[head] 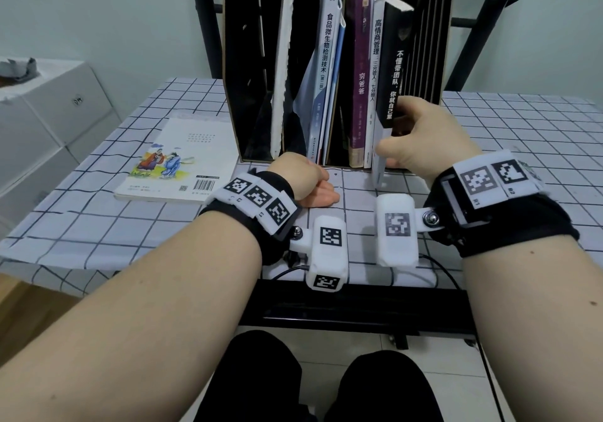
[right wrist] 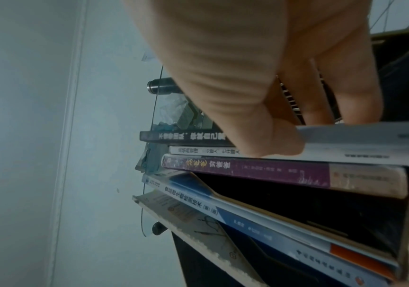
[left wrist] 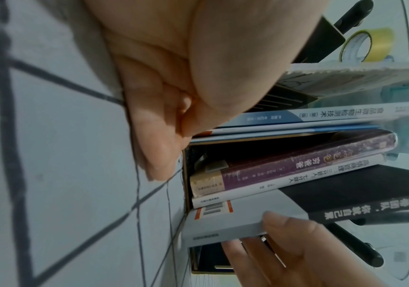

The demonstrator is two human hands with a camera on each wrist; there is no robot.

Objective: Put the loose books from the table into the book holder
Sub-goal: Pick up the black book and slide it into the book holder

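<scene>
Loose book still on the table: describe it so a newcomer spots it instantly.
Start at the tall black book holder at the back of the checked table. Just to its left, flat on the cloth, lies a thin pale book. Unlike the upright books, its cover shows two robed cartoon figures and a barcode.

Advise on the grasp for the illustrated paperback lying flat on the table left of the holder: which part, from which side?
Judging by its pose, take the illustrated white paperback by its near-right corner, by the barcode. It lies flat on the checked tablecloth, so a thumb-over, fingers-under pinch should work. That corner is nearest the left hand, which rests on the table holding nothing, and away from the black book holder.
</scene>
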